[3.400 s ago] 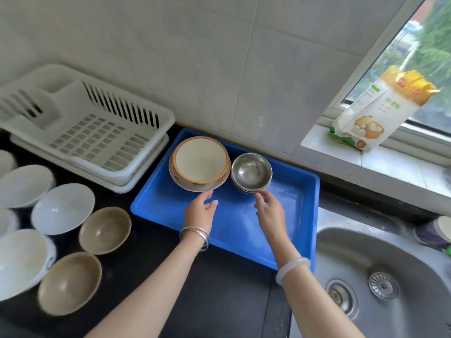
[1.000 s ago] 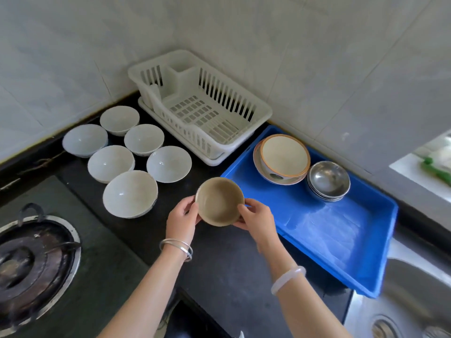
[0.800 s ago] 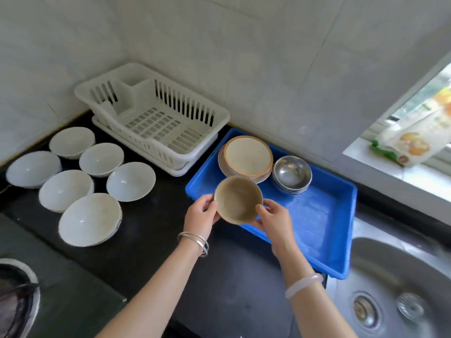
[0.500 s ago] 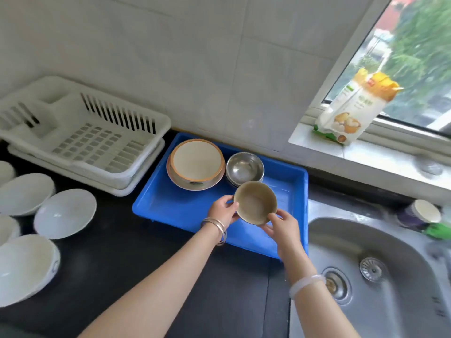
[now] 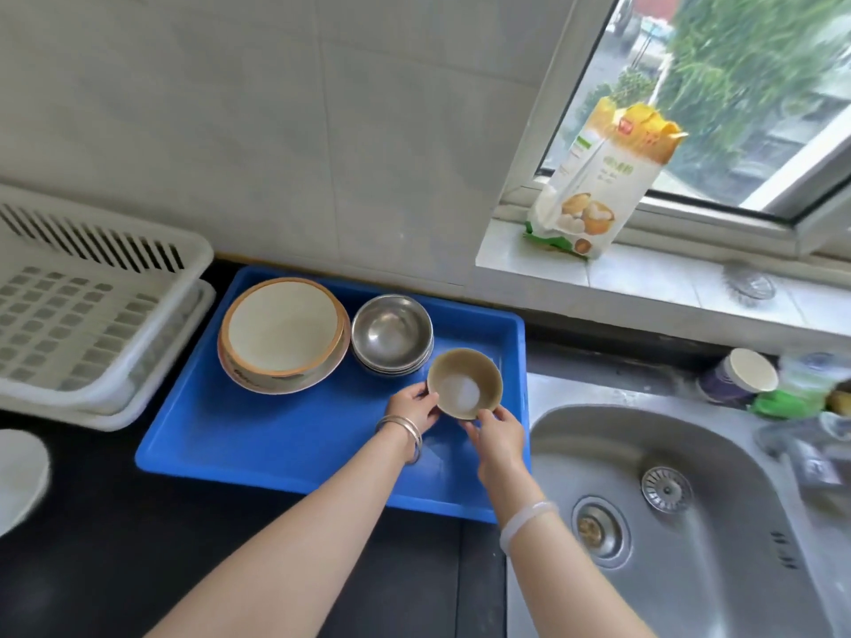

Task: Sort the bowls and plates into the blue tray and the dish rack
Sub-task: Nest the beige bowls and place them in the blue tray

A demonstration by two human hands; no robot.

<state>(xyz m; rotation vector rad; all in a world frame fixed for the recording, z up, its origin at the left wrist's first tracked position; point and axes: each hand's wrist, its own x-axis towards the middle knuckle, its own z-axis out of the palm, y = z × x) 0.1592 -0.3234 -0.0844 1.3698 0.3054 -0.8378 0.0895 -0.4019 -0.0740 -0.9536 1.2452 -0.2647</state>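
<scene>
Both hands on one item. The left hand (image 5: 413, 407) grips the near-left rim of the small tan bowl (image 5: 464, 382) and the right hand (image 5: 499, 434) pinches its near-right rim, so the bowl stays level and upright between them. The bowl sits over the far-right part of the blue tray (image 5: 276, 437); I cannot tell whether its base touches the tray floor yet. Just beyond the left hand is the stack of steel bowls (image 5: 391, 332), close to the tan bowl's rim, and further left of that the orange-rimmed bowl (image 5: 283, 329) rests in a wider dish. My reading: like goes with like in a row along the tray's back edge, and the two-handed hold gives fine control in the tight gap between the steel stack and the tray wall. The white dish rack (image 5: 69, 315), well left of both hands, holds nothing I can see. The sink (image 5: 667, 499) lies right of the right hand. One white bowl (image 5: 18, 476) shows on the dark worktop (image 5: 138, 568), far left, unsorted.
</scene>
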